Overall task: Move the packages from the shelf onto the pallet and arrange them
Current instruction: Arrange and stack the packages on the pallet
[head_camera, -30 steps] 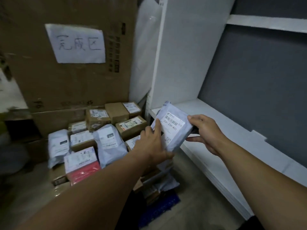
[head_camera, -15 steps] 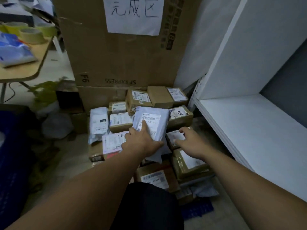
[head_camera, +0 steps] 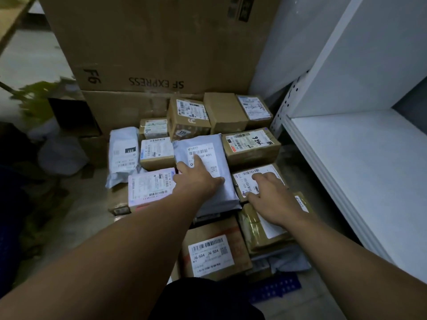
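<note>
Two hands flat on the stacked parcels

Both hands are spread open, palms down, gripping nothing. The left hand (head_camera: 196,181) presses on a grey mailer (head_camera: 208,172) that lies label-up in the middle of the pile, its fingers across the white label. The right hand (head_camera: 270,199) rests just beside it on a labelled box (head_camera: 251,179), fingers splayed over that box's label.

Around the mailer the parcels sit packed close: a small box (head_camera: 157,153) touching its left edge, a pink-edged package (head_camera: 150,188) below that, a white bag (head_camera: 122,155) at the far left, and a brown box (head_camera: 250,146) at the upper right. Nearer the person lies a carton (head_camera: 212,252) marked J6-S04. A blue pallet (head_camera: 275,289) corner shows under the stack. The white shelf (head_camera: 360,162) at right is bare. A large carton (head_camera: 150,42) stands behind the pile.
</note>
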